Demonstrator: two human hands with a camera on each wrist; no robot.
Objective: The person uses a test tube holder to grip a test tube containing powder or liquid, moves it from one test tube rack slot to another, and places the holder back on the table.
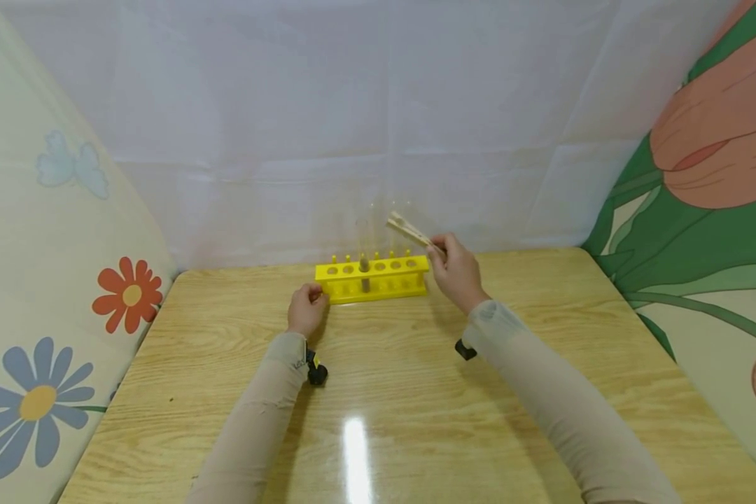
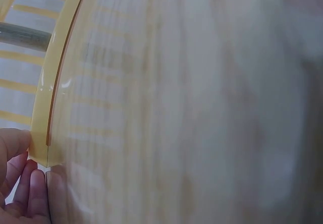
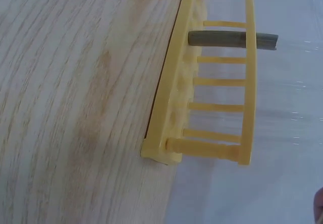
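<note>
A yellow test tube rack stands at the back of the table. My left hand pinches its left end; in the left wrist view the thumb and fingers grip the corner of its base. A test tube with dark grey-green contents stands upright in one hole. Clear test tubes, faint against the backdrop, rise behind the rack's top. My right hand holds a wooden test tube clamp by its end, above the rack's right side. Whether the clamp's tip touches a clear tube I cannot tell.
The wooden table runs up to a white cloth backdrop right behind the rack. Flower-printed cloths hang at both sides. Black wrist cameras sit under both wrists.
</note>
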